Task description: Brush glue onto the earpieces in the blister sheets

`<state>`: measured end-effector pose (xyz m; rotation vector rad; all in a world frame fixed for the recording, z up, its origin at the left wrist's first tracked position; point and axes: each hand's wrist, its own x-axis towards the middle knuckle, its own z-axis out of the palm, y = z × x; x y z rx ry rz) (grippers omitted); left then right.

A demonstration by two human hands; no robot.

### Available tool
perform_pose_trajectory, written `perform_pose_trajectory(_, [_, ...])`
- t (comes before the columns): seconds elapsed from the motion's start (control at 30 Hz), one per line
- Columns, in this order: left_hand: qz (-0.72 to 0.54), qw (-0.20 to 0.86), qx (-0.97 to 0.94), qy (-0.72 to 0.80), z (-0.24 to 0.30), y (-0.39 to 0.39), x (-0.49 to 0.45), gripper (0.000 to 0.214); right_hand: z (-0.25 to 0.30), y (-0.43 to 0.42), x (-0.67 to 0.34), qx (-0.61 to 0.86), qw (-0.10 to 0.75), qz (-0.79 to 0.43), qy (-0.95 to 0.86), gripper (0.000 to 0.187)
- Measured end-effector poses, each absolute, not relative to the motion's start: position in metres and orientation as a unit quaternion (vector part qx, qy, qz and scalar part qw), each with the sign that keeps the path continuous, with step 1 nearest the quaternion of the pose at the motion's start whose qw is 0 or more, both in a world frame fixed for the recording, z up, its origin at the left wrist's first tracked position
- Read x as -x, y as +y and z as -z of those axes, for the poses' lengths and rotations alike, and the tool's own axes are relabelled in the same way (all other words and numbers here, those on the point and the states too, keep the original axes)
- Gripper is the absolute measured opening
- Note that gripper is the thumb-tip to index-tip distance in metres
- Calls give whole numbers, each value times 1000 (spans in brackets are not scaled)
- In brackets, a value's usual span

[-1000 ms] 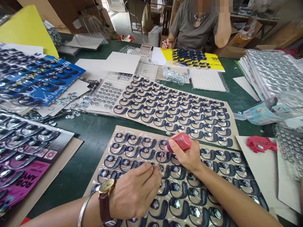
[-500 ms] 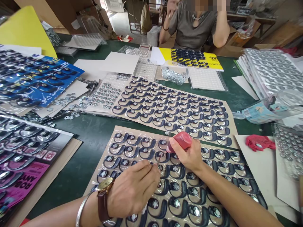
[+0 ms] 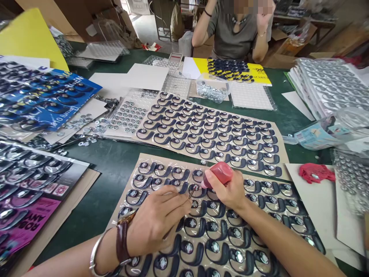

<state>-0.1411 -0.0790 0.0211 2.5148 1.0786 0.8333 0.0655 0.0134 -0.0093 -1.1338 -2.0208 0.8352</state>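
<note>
My right hand [image 3: 227,188] is wrapped round a small red squeeze bottle [image 3: 220,174], tilted so its nozzle points left and down. My left hand [image 3: 160,221], with a watch and a bangle at the wrist, is closed on thin tweezers [image 3: 191,193]; most of them is hidden by the fingers. Tweezer tip and nozzle come close together over one piece in the upper part of the near card [image 3: 121,207]. That card carries rows of dark curved pieces, each with a round shiny stone, under clear film. Both forearms cover part of it.
Behind lies a second card [image 3: 284,154] of similar pieces. A clear box [image 3: 213,90] of small metal parts stands farther back. Printed cards [image 3: 43,215] lie left, a red cloth [image 3: 315,173] and a clear container [image 3: 323,132] right. Across the table [image 3: 115,161] sits another person [image 3: 236,34].
My left hand has shifted slightly up and left, its wrist turning. The bottle has moved a little left with my right hand. The other person's arms have moved.
</note>
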Motion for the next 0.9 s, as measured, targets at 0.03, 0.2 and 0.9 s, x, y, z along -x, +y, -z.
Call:
perform_pose_trajectory(0.03, [-300,153,-861,381,-20,-78,142,36,10,13,-65,434,332,-316,-775,36])
perform_pose_trajectory(0.2, [-358,217,-803,424,-16,-71,146,28,15,9,-64,423,348,-335,-767,25])
perform_pose_trajectory(0.9, [-246,-2,-910,334,-10,-50,135,30,19,42,-60,414,410,-350,-734,14])
